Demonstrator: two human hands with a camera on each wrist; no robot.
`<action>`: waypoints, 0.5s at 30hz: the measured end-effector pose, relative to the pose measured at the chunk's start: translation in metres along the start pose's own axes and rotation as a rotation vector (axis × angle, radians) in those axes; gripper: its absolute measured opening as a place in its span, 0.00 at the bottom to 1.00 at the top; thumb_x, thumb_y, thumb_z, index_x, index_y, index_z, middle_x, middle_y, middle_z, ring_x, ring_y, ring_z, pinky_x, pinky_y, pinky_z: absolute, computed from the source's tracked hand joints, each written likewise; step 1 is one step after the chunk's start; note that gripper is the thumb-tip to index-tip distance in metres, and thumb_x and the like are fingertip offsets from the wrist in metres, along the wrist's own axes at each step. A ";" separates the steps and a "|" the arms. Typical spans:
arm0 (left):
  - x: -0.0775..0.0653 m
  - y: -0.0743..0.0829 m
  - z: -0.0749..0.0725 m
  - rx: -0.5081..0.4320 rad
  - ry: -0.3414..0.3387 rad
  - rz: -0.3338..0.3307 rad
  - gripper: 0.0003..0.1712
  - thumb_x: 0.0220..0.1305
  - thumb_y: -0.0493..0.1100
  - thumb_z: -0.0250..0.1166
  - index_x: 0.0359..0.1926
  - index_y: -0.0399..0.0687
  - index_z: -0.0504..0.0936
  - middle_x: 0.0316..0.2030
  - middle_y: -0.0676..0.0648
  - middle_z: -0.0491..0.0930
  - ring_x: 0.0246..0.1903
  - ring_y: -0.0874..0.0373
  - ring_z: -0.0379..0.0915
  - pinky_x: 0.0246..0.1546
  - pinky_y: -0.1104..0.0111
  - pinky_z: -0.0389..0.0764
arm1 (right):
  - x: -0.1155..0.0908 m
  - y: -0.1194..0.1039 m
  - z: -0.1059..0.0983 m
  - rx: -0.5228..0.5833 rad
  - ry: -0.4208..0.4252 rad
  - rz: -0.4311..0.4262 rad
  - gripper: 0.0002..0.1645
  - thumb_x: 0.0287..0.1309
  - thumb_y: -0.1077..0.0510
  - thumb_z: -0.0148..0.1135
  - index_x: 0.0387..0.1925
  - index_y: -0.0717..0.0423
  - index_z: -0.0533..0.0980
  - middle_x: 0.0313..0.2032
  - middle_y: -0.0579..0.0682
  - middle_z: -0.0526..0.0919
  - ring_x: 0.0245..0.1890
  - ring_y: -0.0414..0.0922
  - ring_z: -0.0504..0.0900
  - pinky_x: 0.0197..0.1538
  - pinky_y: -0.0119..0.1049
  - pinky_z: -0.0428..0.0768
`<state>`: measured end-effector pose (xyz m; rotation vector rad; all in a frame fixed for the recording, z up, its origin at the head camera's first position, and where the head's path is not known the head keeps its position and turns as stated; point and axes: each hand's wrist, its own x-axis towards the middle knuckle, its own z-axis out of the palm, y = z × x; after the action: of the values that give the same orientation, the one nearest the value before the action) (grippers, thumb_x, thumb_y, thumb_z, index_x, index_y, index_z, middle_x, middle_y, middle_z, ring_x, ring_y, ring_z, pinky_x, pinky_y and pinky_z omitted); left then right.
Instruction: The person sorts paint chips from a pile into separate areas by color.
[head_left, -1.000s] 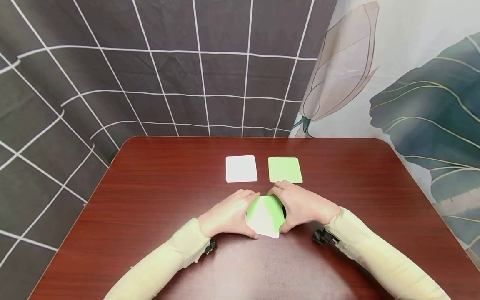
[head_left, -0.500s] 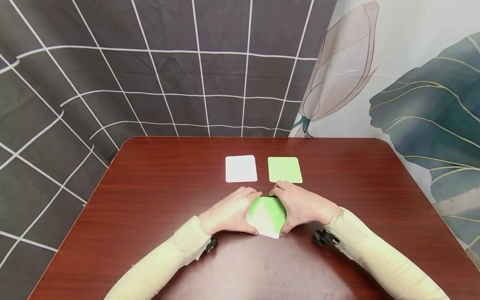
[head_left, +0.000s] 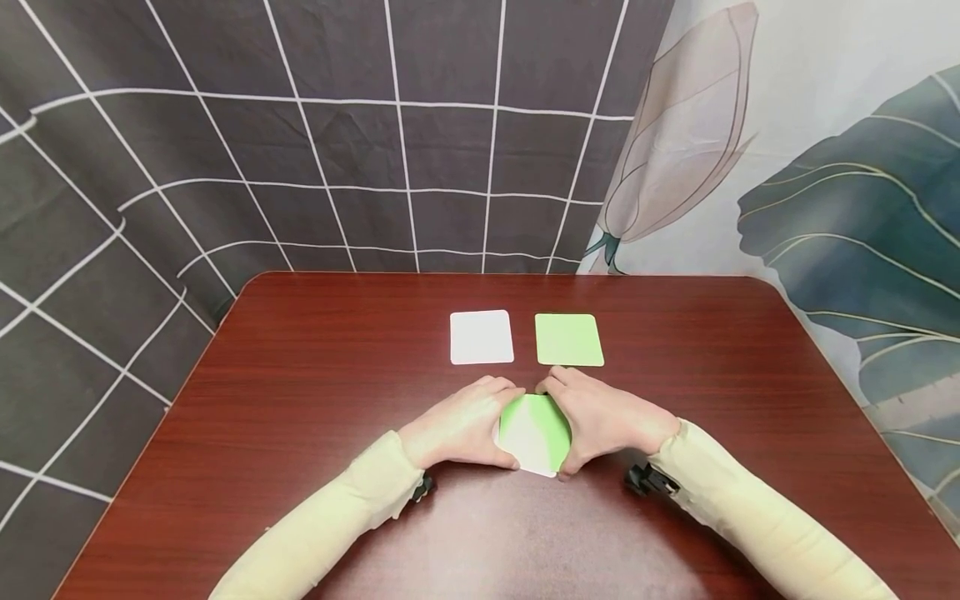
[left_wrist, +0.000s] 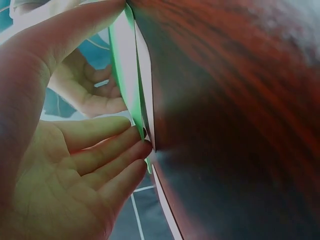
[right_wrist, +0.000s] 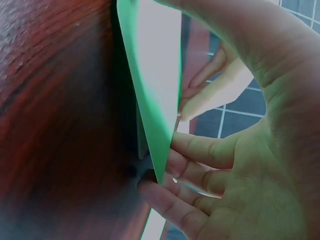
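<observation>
My left hand (head_left: 465,423) and right hand (head_left: 603,412) hold a light-green square card (head_left: 553,423) between them, low over the table in the head view. Each thumb sits at the card's near edge, with fingertips at its far edge. A broad white glare crosses its face. In the left wrist view a white card (left_wrist: 145,75) shows just under the green one, separated by a narrow gap. The right wrist view has the green card (right_wrist: 157,145) tilted, its corner at my right fingertips (right_wrist: 150,190). Most of the lower card is hidden.
Farther back on the reddish-brown table (head_left: 337,350) lie a white square card (head_left: 482,337) and a green square card (head_left: 568,340), side by side. A dark checked curtain (head_left: 442,150) hangs behind the table, with a flower-patterned one (head_left: 690,200) at right.
Over the last second my left hand has shifted slightly right. The dark gap by the held card's right edge has gone from view. The two back cards stay put.
</observation>
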<state>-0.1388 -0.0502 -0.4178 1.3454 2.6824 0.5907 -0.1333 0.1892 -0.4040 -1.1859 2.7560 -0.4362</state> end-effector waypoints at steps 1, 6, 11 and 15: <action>0.000 0.000 0.000 0.002 0.005 0.003 0.52 0.42 0.59 0.83 0.64 0.35 0.75 0.53 0.47 0.78 0.53 0.54 0.71 0.55 0.70 0.74 | 0.000 0.000 0.000 -0.006 0.000 -0.003 0.52 0.16 0.41 0.86 0.49 0.56 0.74 0.41 0.43 0.73 0.41 0.43 0.72 0.46 0.37 0.77; 0.004 -0.001 -0.002 0.024 0.006 0.002 0.55 0.40 0.61 0.83 0.65 0.36 0.74 0.56 0.47 0.77 0.55 0.54 0.70 0.58 0.69 0.72 | 0.000 0.001 -0.007 0.009 0.023 -0.003 0.52 0.18 0.42 0.86 0.52 0.55 0.75 0.43 0.44 0.73 0.43 0.42 0.72 0.47 0.37 0.78; 0.025 -0.005 -0.018 0.044 0.008 -0.025 0.59 0.41 0.59 0.84 0.70 0.35 0.70 0.62 0.43 0.74 0.61 0.51 0.68 0.64 0.67 0.68 | 0.003 0.012 -0.029 0.029 0.106 0.026 0.53 0.20 0.44 0.86 0.55 0.59 0.77 0.46 0.47 0.73 0.42 0.42 0.73 0.45 0.37 0.79; 0.052 -0.012 -0.042 0.061 0.050 -0.017 0.60 0.42 0.60 0.83 0.70 0.33 0.69 0.64 0.41 0.72 0.62 0.50 0.67 0.66 0.67 0.66 | 0.008 0.031 -0.053 0.008 0.192 0.060 0.55 0.21 0.46 0.86 0.56 0.64 0.77 0.49 0.51 0.74 0.45 0.45 0.74 0.48 0.40 0.78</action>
<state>-0.1901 -0.0281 -0.3785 1.3388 2.7705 0.5518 -0.1713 0.2155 -0.3633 -1.1111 2.9385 -0.5823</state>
